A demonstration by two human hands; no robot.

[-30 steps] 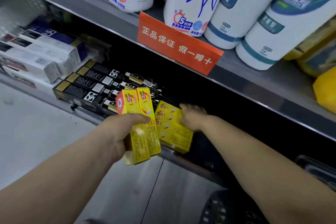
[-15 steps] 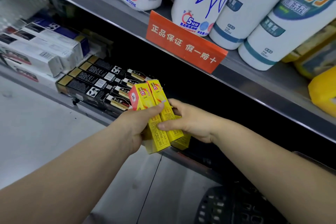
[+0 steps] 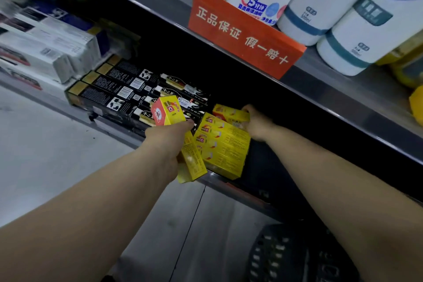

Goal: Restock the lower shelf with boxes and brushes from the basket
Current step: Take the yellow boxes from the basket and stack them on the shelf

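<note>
My left hand (image 3: 167, 144) grips one long yellow box (image 3: 176, 135) just in front of the lower shelf's edge (image 3: 219, 182). My right hand (image 3: 257, 122) reaches into the lower shelf and holds another yellow box (image 3: 229, 113), set on top of the stack of yellow boxes (image 3: 223, 146) lying there. To their left lie black boxes (image 3: 119, 91) in a row. The black basket (image 3: 295, 256) stands on the floor at the bottom right, under my right forearm; its contents are hidden.
White and blue boxes (image 3: 48, 52) fill the lower shelf's left end. Above, the upper shelf carries white bottles (image 3: 329, 2) and an orange sign (image 3: 242, 32) on its edge. Yellow items (image 3: 412, 71) sit at the far right. Grey floor (image 3: 45, 155) lies below left.
My right hand took one of the two yellow boxes from my left hand and moved it into the shelf onto the stack. My left hand keeps one box.
</note>
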